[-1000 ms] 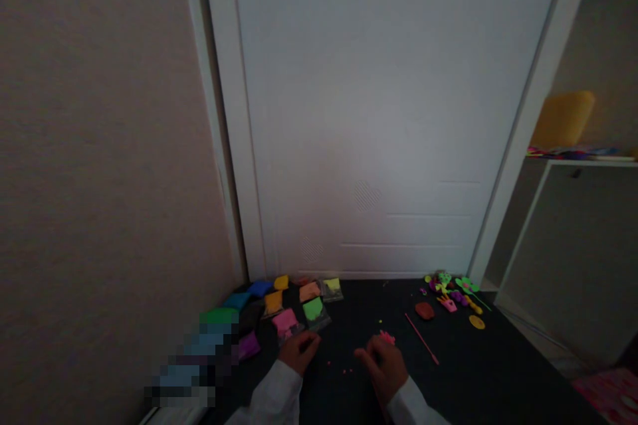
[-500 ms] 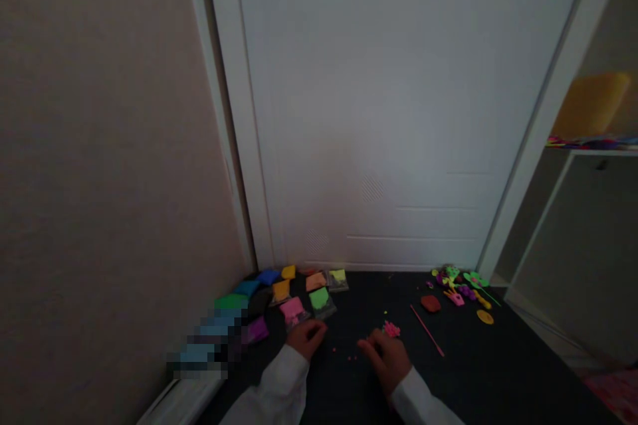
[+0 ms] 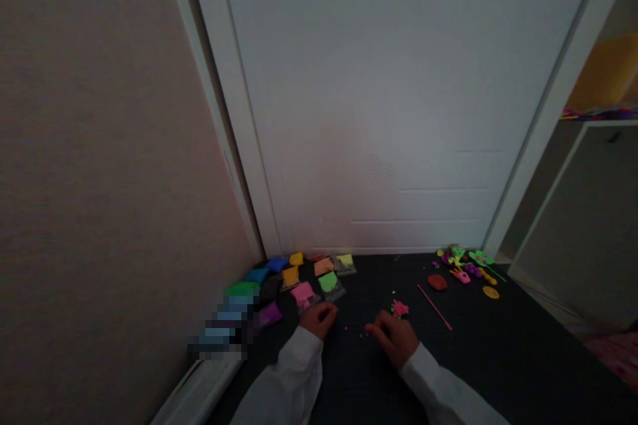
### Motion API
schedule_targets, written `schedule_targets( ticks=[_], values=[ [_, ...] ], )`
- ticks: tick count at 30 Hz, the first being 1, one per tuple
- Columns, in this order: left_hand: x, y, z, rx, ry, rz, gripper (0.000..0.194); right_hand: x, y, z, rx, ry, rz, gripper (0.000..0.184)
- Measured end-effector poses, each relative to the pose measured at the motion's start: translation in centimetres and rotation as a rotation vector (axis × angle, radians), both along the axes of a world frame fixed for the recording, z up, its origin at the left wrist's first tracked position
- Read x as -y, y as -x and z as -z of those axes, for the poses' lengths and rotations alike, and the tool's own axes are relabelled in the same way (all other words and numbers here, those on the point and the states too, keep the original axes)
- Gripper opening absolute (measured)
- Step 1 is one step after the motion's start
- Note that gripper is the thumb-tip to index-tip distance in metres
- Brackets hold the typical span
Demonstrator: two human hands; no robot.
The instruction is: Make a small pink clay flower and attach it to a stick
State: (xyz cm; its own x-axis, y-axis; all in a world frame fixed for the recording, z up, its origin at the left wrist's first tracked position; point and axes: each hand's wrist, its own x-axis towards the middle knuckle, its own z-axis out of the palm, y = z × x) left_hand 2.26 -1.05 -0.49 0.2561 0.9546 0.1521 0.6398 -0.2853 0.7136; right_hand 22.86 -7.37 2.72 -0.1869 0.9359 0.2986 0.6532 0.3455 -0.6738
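My left hand (image 3: 319, 320) rests low over the dark table (image 3: 359, 385), fingers curled together, at the near edge of a bag of pink clay (image 3: 303, 295). Whether anything is in its fingers is hidden. Thumb and fingers of my right hand (image 3: 397, 340) are drawn into a pinch; what they hold, if anything, is too small to see. Just off its thumb lie tiny pink bits (image 3: 361, 335), and another pink bit (image 3: 346, 328) is between the two hands. Beyond my right fingers sits a bumpy cluster of pink pieces (image 3: 399, 309) with some green at its edge.
Several clay packets, including a light green one (image 3: 328, 282) and a purple one (image 3: 270, 314), lie at the left. On the right are a pink stick (image 3: 434, 307), a red lump (image 3: 437, 282), a yellow disc (image 3: 491, 292) and colourful clay shapes (image 3: 456, 254). A white panel (image 3: 379, 113) stands behind.
The camera has tilted down, so the table sits higher in the picture. My right hand has come slightly nearer the tiny pink bits. My left hand keeps its curled pose.
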Motion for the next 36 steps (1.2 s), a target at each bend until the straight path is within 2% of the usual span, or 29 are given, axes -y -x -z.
schedule_targets(
  ticks=[10, 20, 27, 36],
  values=[
    [-0.22, -0.03, 0.31, -0.009, 0.017, -0.016, 0.022, -0.35, -0.09, 0.11, -0.025, 0.001, 0.02, 0.026],
    [-0.02, -0.06, -0.05, -0.01, 0.014, 0.008, 0.022, -0.39, -0.01, 0.03, -0.052, -0.053, -0.053, 0.015],
    [-0.02, -0.13, -0.04, -0.006, -0.006, 0.007, 0.021, -0.26, -0.16, -0.47, -0.078, -0.073, -0.085, 0.024],
    [-0.07, -0.07, 0.01, -0.026, -0.012, 0.012, 0.022, -0.28, -0.32, -0.32, -0.011, -0.03, -0.041, 0.018]
  ],
)
